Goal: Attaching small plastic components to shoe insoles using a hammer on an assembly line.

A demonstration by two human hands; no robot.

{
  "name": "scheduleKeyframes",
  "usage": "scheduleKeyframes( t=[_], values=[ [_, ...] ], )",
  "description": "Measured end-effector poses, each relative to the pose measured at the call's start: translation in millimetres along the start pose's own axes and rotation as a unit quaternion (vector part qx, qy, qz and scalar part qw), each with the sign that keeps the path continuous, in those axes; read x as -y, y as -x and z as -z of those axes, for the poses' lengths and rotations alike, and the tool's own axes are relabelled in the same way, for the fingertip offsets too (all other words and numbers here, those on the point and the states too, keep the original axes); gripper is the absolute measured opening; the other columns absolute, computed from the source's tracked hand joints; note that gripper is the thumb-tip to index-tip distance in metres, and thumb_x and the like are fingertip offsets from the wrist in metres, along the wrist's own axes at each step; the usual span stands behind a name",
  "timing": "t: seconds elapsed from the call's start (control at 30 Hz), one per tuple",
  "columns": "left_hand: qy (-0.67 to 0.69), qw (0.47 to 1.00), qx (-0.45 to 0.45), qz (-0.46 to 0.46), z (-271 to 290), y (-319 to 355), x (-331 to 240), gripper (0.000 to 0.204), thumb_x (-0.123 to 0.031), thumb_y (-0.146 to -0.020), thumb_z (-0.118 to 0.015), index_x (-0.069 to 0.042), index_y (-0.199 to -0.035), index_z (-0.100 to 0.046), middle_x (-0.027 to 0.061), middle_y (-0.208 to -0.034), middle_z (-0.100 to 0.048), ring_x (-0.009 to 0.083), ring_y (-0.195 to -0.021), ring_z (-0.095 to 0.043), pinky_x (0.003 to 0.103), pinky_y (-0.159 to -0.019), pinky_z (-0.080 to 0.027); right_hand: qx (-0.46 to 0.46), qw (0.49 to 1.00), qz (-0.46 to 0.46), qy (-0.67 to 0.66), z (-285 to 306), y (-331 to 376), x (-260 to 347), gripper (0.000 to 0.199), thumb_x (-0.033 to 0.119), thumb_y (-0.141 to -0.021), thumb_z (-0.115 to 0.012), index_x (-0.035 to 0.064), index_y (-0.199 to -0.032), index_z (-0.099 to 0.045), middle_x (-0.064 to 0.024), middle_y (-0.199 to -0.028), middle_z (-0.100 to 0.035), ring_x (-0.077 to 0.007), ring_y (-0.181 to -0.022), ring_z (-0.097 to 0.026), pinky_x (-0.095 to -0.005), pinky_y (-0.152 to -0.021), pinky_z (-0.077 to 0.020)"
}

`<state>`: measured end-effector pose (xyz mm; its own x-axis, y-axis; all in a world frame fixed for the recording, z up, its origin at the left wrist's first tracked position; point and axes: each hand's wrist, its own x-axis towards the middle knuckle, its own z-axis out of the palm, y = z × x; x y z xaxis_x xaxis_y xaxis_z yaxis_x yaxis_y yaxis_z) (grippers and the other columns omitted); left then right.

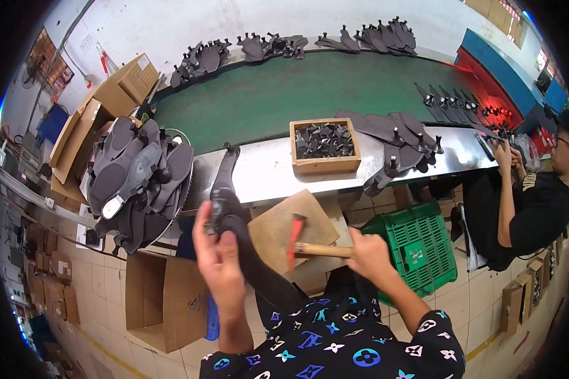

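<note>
A hammer (pixel 319 250) with a wooden handle and a red-and-black head is in my right hand (pixel 368 252), closed around the handle end. Its head hangs over a tan board (pixel 294 230), slightly blurred. My left hand (pixel 218 256) is raised left of the board, thumb and fingers around a long dark grey padded piece (pixel 224 177). A black fitting sits at that piece's far end, by the metal table edge. Its middle, at my fingers, is smeared by motion. Just beyond the board, a wooden box (pixel 325 165) holds many small black parts.
A green conveyor belt (pixel 335 88) runs behind the metal ledge (pixel 262 174). Grey padded pieces heap in a round basket (pixel 139 177) at left, with more on the ledge. A cardboard box (pixel 164 300) and a green crate (pixel 417 249) flank me. A co-worker (pixel 518 189) sits at right.
</note>
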<state>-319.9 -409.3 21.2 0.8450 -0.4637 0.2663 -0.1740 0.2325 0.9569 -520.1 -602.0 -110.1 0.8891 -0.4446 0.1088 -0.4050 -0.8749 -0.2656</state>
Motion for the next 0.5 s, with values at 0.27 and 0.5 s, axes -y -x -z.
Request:
scheduleKeyframes(
  t=[0.27,0.5],
  values=[
    [-0.595,0.798,0.098,-0.002,-31.7,3.4,104.4,0.064,-0.014,-0.090,-0.067,0.000,-0.146,-0.038,0.0242,-0.144,-0.034,0.0416,-0.130,-0.034,0.055,-0.102,-0.034,-0.135,0.934,-0.216,-0.249,-50.1,139.9,-40.9,0.019,0.017,-0.080,-0.077,0.0046,-0.079,-0.062,-0.0043,-0.060,-0.054,-0.0176,-0.061,-0.059,-0.0337,-0.053,-0.0416],
    [-0.483,0.819,0.164,-0.264,-109.2,-109.6,95.8,0.042,-0.013,-0.087,-0.069,-0.008,-0.127,-0.062,0.0154,-0.119,-0.061,0.0353,-0.113,-0.054,0.048,-0.095,-0.043,-0.255,0.679,-0.407,-0.555,0.9,137.3,-33.9,0.019,0.021,-0.093,-0.070,0.0026,-0.089,-0.065,0.0046,-0.061,-0.052,-0.0035,-0.054,-0.045,-0.0228,-0.050,-0.0353]
  ],
)
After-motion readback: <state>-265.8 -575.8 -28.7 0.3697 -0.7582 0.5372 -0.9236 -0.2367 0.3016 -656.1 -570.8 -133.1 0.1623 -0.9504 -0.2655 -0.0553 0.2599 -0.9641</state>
